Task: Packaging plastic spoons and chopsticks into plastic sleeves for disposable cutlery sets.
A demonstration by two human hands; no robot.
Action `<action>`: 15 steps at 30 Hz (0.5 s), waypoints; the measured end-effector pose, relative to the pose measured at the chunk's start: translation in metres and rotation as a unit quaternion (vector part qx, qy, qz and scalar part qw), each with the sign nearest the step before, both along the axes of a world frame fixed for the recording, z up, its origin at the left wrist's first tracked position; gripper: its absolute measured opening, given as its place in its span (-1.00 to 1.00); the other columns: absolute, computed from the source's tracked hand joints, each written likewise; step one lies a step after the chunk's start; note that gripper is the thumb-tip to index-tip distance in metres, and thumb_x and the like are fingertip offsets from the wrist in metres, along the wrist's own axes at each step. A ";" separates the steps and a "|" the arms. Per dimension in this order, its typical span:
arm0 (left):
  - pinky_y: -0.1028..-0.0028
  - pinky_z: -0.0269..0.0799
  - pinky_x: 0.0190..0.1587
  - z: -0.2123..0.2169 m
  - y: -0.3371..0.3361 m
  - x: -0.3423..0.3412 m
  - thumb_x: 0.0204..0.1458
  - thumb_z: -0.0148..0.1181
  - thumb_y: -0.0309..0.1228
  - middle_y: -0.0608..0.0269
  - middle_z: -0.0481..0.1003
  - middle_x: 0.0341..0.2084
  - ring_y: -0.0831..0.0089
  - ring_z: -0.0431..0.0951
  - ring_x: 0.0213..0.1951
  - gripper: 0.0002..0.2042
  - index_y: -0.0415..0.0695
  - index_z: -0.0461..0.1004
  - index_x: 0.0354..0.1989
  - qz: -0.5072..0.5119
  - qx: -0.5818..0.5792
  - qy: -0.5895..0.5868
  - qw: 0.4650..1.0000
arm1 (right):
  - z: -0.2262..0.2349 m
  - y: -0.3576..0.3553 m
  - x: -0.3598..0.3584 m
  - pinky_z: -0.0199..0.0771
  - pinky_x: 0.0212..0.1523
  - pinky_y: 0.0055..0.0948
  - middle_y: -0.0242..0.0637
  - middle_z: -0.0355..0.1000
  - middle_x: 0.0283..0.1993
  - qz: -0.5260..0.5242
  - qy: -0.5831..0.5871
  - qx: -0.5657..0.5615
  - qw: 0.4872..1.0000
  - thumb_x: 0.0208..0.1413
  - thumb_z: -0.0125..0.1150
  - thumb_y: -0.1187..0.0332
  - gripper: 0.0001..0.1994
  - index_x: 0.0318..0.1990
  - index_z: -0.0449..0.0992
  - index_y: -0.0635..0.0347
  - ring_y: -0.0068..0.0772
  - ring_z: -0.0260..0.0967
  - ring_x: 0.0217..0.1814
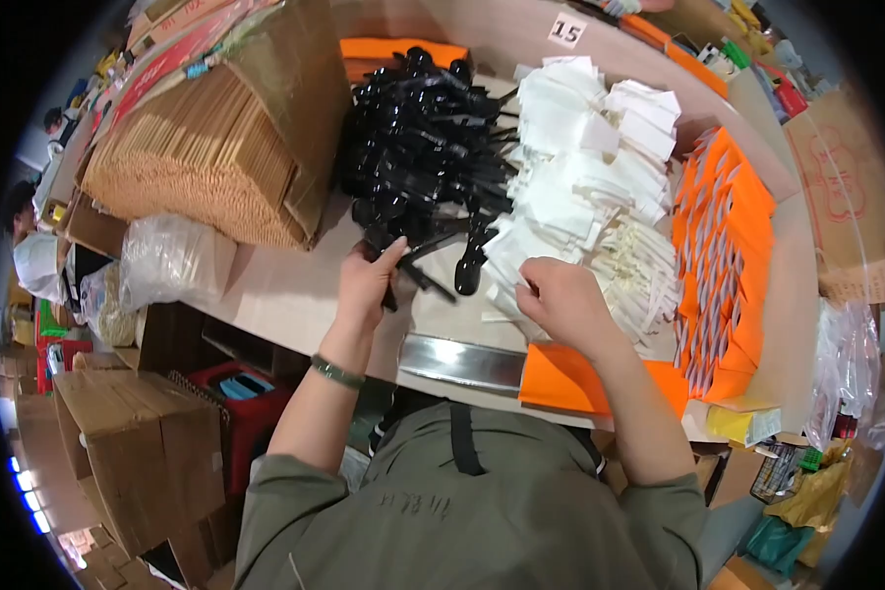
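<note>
My left hand [367,280] is closed on a black plastic utensil [428,282], its dark handle showing beside the fingers. Just beyond lies a heap of glossy black plastic spoons [413,147], with one spoon [471,264] lying at its near edge. To the right, my right hand [566,300] is curled closed at the near edge of a pile of folded white napkins [560,167]. Anything inside its fingers is hidden. Beside that hand lie several thin cream-coloured strips [639,270]. A shiny metal strip [462,364] lies at the table's front edge, next to an orange sheet [565,379].
Orange folded sleeves [723,265] stand in a row at the right. On the left, an open carton [315,108] holds a thick stack of brown paper pieces [192,162], with a clear plastic bag [172,261] below. A cardboard box [143,452] stands lower left.
</note>
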State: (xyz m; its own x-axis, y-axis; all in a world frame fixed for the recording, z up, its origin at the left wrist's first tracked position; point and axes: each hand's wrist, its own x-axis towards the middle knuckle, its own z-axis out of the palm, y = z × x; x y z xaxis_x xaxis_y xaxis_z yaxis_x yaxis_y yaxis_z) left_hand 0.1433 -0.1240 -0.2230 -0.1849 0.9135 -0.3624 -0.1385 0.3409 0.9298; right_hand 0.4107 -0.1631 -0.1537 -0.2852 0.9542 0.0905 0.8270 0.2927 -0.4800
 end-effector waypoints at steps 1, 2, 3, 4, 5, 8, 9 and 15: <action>0.49 0.38 -0.42 -0.009 0.002 0.001 0.04 0.43 -0.22 0.34 0.48 -0.49 0.49 0.47 -0.48 -0.58 -0.27 0.49 -0.08 -0.020 0.032 0.118 0.992 | 0.007 -0.007 -0.006 0.47 -0.31 -0.07 -0.05 0.45 -0.45 0.048 0.016 -0.030 0.998 0.04 0.15 0.35 -0.87 -0.44 0.46 0.21 0.08 0.45 -0.35; 0.49 0.38 -0.42 -0.016 -0.003 -0.001 0.04 0.43 -0.22 0.34 0.48 -0.49 0.49 0.47 -0.48 -0.58 -0.27 0.49 -0.08 -0.021 0.026 0.119 0.992 | 0.008 -0.014 -0.012 0.47 -0.32 -0.10 -0.07 0.45 -0.45 0.096 0.032 -0.059 0.993 0.03 0.15 0.37 -0.88 -0.46 0.45 0.20 0.06 0.46 -0.36; 0.42 0.42 -0.35 -0.022 -0.008 -0.004 0.02 0.43 -0.17 0.24 0.51 -0.43 0.38 0.50 -0.41 -0.51 -0.30 0.47 -0.02 0.014 0.156 0.311 0.937 | 0.001 -0.024 -0.019 0.47 -0.28 -0.11 -0.08 0.45 -0.41 0.133 0.003 -0.071 0.989 0.01 0.16 0.38 -0.90 -0.42 0.45 0.20 0.06 0.45 -0.32; 0.35 0.45 -0.28 -0.022 -0.010 -0.001 0.01 0.43 -0.13 0.14 0.53 -0.38 0.26 0.54 -0.35 -0.43 -0.32 0.45 0.04 0.045 0.282 0.483 0.828 | -0.002 -0.032 -0.024 0.47 -0.28 -0.11 -0.08 0.45 -0.41 0.130 0.003 -0.076 0.989 0.01 0.16 0.38 -0.90 -0.42 0.45 0.20 0.06 0.45 -0.32; 0.28 0.45 -0.19 -0.020 -0.015 -0.005 0.07 0.36 -0.14 0.01 0.53 -0.30 0.15 0.55 -0.25 -0.48 -0.29 0.46 0.07 0.041 0.270 0.501 0.821 | -0.005 -0.041 -0.028 0.47 -0.26 -0.12 -0.09 0.45 -0.37 0.182 -0.036 -0.126 0.975 0.02 0.15 0.40 -0.92 -0.39 0.44 0.20 0.05 0.45 -0.27; 0.31 0.46 -0.14 -0.002 -0.027 -0.028 0.20 0.23 -0.26 0.02 0.58 -0.29 0.19 0.58 -0.23 -0.64 -0.25 0.51 0.05 -0.030 0.188 0.453 0.871 | -0.011 -0.056 -0.028 0.46 -0.20 -0.12 -0.10 0.44 -0.30 0.232 -0.078 -0.157 0.957 0.04 0.14 0.42 -0.93 -0.36 0.43 0.21 0.04 0.44 -0.20; 0.31 0.46 -0.14 0.004 -0.033 -0.034 0.20 0.23 -0.26 0.02 0.58 -0.29 0.19 0.58 -0.23 -0.64 -0.25 0.51 0.05 -0.030 0.188 0.453 0.871 | -0.014 -0.057 -0.027 0.46 -0.18 -0.12 -0.11 0.43 -0.27 0.232 -0.081 -0.141 0.959 0.06 0.14 0.43 -0.94 -0.34 0.43 0.20 0.04 0.42 -0.16; 0.33 0.46 -0.35 0.020 -0.077 -0.026 0.20 0.18 -0.38 0.10 0.55 -0.43 0.20 0.55 -0.45 -0.85 -0.19 0.52 -0.18 -0.070 0.231 0.440 0.865 | -0.018 -0.062 -0.031 0.46 -0.19 -0.11 -0.12 0.41 -0.31 0.148 -0.071 -0.101 0.981 0.08 0.16 0.43 -0.93 -0.33 0.45 0.21 0.03 0.42 -0.20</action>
